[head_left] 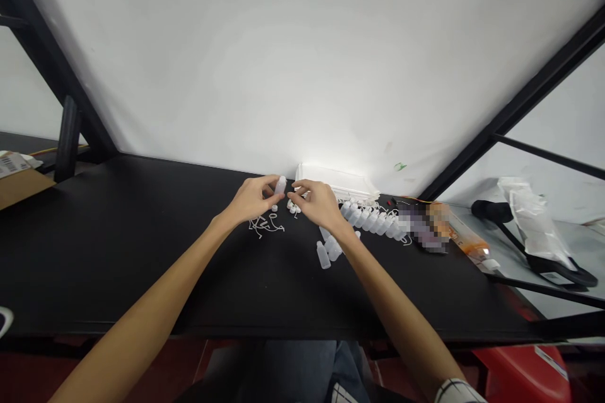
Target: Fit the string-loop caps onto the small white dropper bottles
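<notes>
My left hand [255,197] is closed around a small translucent white squeeze bottle [280,185], held upright above the black table. Just right of it, my right hand [319,201] has its thumb and forefinger apart, with nothing visible between them; its other fingers are partly hidden. Several small white caps [293,207] lie under the right fingertips, and a single cap [275,208] sits below the bottle. Thin white bent tubes [265,224] are scattered close to my left hand. Near my right forearm, several loose bottles [323,255] lie on the table, partly covered by the arm.
A row of similar bottles [373,221] stretches to the right. Behind it, a stack of white sheets or bags [335,180] rests against the wall. Farther right are an orange-and-clear package [467,242] and black frame bars [472,138]. A cardboard box [23,187] stands far left.
</notes>
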The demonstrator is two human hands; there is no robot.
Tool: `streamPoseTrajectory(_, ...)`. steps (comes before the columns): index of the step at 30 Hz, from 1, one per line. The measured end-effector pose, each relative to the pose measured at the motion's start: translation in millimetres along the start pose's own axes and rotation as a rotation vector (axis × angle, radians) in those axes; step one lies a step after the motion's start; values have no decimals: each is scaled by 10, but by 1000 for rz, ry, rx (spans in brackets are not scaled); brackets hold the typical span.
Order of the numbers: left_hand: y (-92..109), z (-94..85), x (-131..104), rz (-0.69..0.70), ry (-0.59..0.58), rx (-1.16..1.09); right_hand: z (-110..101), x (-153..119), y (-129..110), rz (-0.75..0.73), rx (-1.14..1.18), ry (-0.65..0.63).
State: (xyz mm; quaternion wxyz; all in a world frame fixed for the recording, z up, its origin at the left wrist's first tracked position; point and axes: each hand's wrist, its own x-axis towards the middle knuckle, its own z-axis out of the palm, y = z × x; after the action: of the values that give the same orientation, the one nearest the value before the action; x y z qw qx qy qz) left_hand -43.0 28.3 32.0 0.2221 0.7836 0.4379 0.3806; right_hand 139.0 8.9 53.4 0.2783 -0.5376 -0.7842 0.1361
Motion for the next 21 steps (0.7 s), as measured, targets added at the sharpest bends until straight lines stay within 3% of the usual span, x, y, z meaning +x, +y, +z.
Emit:
streamPoseTrajectory(1, -25, -11, 9, -12, 48, 16, 65, -35, -42, 22, -112, 22)
streamPoseTrajectory(5, -42, -41, 27, -82, 166, 72, 410, -144, -190, -17, -442, -88)
streamPoseTrajectory(10, 14, -36, 12, -119, 155, 86, 696, -105, -228, 10, -473, -153)
streamPoseTrajectory(13, 3, -14, 7, -109, 141, 79, 687, -94, -226, 41, -431, -128)
streamPoseTrajectory(17, -33, 13, 4, -87, 115, 46, 540, -121, -220, 113, -329, 0)
streamPoseTrajectory(21, 11, 48, -17, -72, 37, 28, 333, -114, -134, 137, 41, 168)
